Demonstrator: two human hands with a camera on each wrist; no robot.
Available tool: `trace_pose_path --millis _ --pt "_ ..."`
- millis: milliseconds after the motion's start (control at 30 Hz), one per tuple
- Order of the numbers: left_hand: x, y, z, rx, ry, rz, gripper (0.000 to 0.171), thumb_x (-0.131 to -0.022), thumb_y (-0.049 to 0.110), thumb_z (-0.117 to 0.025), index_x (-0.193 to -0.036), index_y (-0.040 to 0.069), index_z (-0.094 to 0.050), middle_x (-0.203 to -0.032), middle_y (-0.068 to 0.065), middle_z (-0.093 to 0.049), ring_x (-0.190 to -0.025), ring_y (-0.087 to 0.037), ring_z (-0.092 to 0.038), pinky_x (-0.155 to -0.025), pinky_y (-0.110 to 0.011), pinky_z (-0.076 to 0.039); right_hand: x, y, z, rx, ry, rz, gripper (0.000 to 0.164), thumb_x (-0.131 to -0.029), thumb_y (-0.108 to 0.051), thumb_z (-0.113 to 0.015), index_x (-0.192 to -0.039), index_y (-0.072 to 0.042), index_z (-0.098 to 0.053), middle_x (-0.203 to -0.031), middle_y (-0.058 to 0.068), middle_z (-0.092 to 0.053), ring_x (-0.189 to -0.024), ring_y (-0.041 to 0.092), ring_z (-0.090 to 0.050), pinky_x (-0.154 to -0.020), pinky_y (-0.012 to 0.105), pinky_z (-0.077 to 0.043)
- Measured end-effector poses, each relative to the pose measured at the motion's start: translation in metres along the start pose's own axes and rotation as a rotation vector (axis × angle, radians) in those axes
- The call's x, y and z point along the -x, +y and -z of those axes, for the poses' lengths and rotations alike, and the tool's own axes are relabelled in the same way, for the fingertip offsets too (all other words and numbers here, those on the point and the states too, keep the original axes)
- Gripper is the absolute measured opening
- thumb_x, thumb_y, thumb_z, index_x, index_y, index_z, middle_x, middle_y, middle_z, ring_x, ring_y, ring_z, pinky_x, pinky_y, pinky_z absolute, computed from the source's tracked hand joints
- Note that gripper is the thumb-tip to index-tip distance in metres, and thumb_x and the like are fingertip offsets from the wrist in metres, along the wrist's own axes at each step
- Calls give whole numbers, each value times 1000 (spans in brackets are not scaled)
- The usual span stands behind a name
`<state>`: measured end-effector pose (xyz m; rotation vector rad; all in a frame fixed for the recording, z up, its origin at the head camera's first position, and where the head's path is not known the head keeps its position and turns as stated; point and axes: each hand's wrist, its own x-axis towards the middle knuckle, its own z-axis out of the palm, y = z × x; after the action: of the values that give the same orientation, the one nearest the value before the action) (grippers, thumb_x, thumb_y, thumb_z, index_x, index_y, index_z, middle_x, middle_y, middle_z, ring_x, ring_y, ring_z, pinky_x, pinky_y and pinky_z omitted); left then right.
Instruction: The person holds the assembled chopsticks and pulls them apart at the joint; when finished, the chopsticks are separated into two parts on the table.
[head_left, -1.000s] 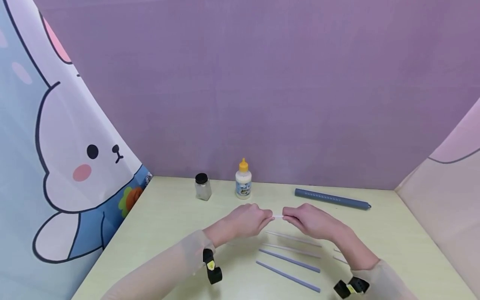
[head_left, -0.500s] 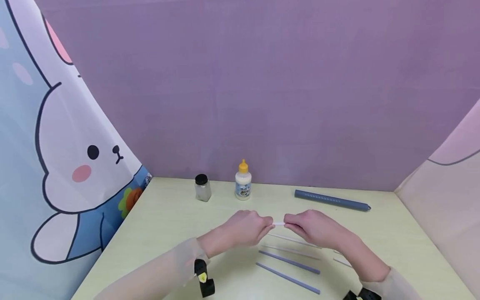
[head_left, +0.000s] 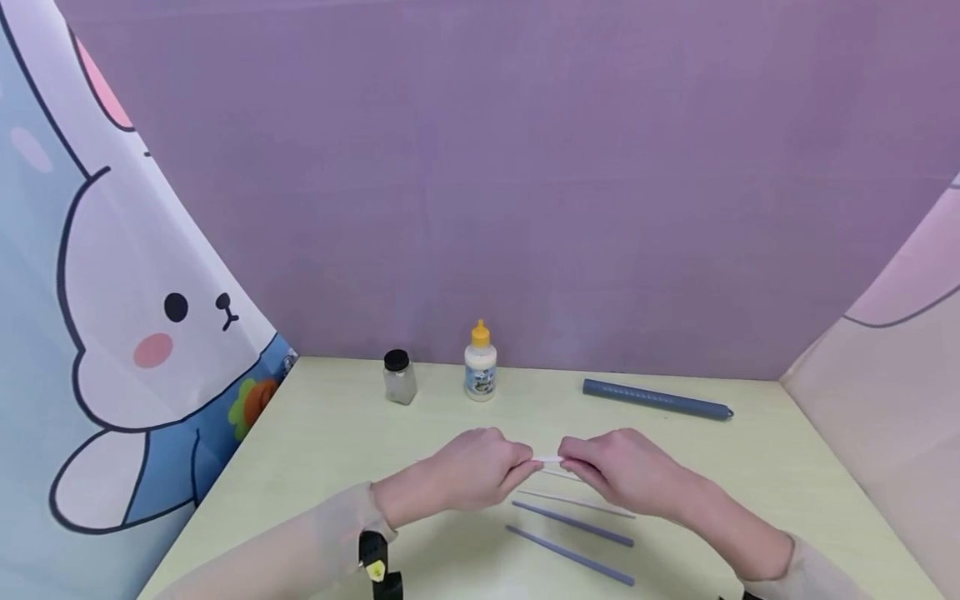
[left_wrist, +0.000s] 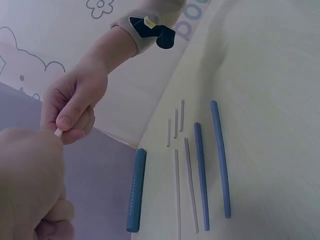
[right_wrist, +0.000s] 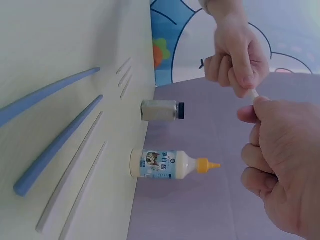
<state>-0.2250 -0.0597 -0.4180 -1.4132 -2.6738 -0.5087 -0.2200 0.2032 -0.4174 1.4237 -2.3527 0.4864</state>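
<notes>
A thin white stick [head_left: 547, 459] spans the small gap between both hands above the table. My left hand [head_left: 478, 471] pinches its left end between thumb and curled fingers, and my right hand [head_left: 628, 472] pinches the other end the same way. Only a short piece shows; the rest is hidden in the fingers. Below the hands lie two blue sticks [head_left: 573, 523] and two thinner pale sticks [left_wrist: 191, 185], roughly side by side. Three short pale sticks [left_wrist: 175, 123] lie beyond them in the left wrist view.
At the back of the table [head_left: 315, 467] stand a clear jar with a black lid [head_left: 400, 379] and a glue bottle with a yellow nozzle [head_left: 480, 367]. A dark blue ridged tube [head_left: 656, 399] lies at the back right. Purple cloth [head_left: 487, 183] hangs behind.
Both hands have come down and closer to the body, still gripping the white stick between them. The head view has shifted slightly. Sticks and bottles on the table stay put.
</notes>
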Motion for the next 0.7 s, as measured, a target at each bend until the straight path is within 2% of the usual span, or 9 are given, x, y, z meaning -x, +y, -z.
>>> trace_pose_path --millis 233,533,700 --pt "5 6 5 -56 2 7 42 -112 28 -55 -72 17 -52 -59 13 -29 -49 3 -27 -48 -13 -25 0 -2 -1 -81 -19 17 23 -107 -14 -64 -86 -19 -54 -68 -19 -27 -62 -14 -22 -56 4 -21" --pt "9 8 4 -139 53 15 42 -112 29 -55 -72 17 -52 -58 13 -28 -49 1 -29 -47 -15 -26 -2 -5 0 -36 -29 18 23 -109 -20 -61 -88 -18 -54 -67 -20 -26 -61 -13 -23 -54 5 -21" --pt "12 7 0 -315 114 -30 39 -110 33 -59 -74 18 -54 -57 12 -27 -48 -2 -26 -43 -18 -24 0 -2 -1 0 -20 50 25 -112 -26 -56 -88 -21 -52 -64 -18 -29 -61 -13 -22 -53 5 -19"
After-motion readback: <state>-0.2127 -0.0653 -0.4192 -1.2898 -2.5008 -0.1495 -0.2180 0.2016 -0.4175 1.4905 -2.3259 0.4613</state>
